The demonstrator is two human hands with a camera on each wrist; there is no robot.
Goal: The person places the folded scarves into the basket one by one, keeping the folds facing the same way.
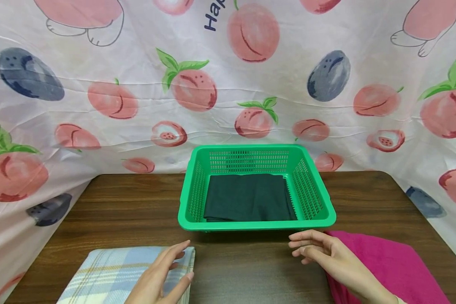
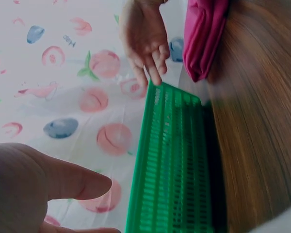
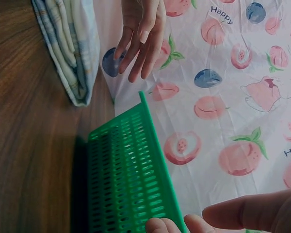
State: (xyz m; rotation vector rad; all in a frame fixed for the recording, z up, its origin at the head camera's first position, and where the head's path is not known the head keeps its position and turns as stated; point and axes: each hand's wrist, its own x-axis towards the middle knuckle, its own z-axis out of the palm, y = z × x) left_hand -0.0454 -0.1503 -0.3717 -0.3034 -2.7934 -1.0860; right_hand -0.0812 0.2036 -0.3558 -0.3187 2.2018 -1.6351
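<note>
A green plastic basket stands at the back middle of the table, with a folded black cloth lying flat inside it. My left hand hovers over a folded blue and cream plaid cloth at the front left, fingers loosely bent and holding nothing. On the right, my right hand is raised beside a folded magenta cloth, its fingers relaxed and without anything in them. In the right wrist view the plaid cloth shows as several stacked layers.
The dark wood table ends at a white curtain printed with peaches and blue fruit, which hangs behind it and along both sides. The basket's front wall faces me, between the plaid and magenta cloths.
</note>
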